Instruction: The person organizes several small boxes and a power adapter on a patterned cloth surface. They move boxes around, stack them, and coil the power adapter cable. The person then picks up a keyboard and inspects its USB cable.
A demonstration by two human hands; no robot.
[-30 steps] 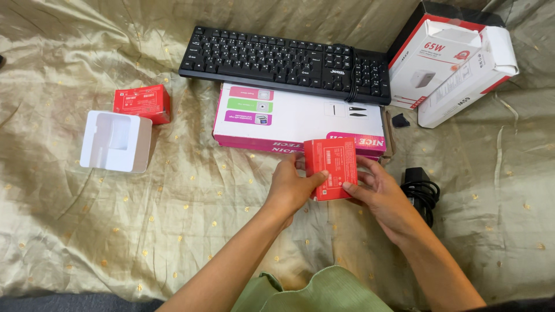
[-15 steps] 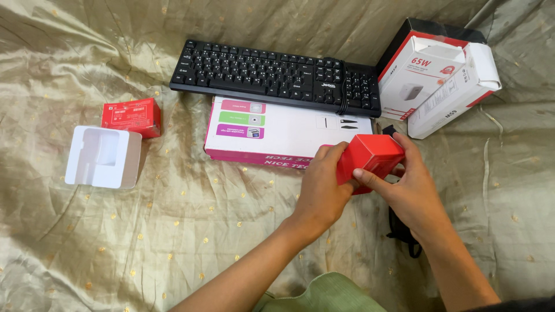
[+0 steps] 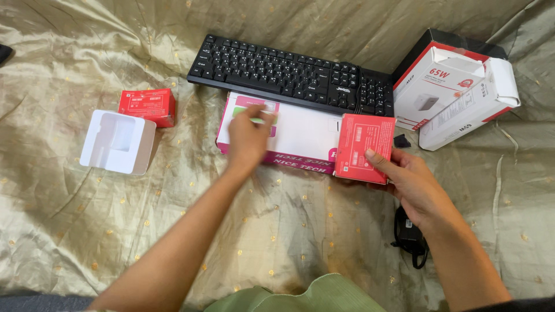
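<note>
Red carton [image 3: 364,148] sits in my right hand [image 3: 411,184], thumb on its printed face, fingers behind; it hangs above the pink-and-white box [image 3: 295,134] just before the black keyboard [image 3: 292,75]. Left hand [image 3: 247,137] is blurred over that box's labels, fingers loosely spread, clamped on nothing. Risk: one-handed grip is thin, so the carton could tip and drop onto the satin bedspread [image 3: 115,231]. Black adapter and cable [image 3: 410,234] lie under my right wrist and could snag.

A crumpled olive-gold satin cloth [image 3: 115,231] dotted with small gold specks covers the whole surface, creased and shiny under soft, even light. A dark strip of floor [image 3: 40,303] shows at the lower left edge.
</note>
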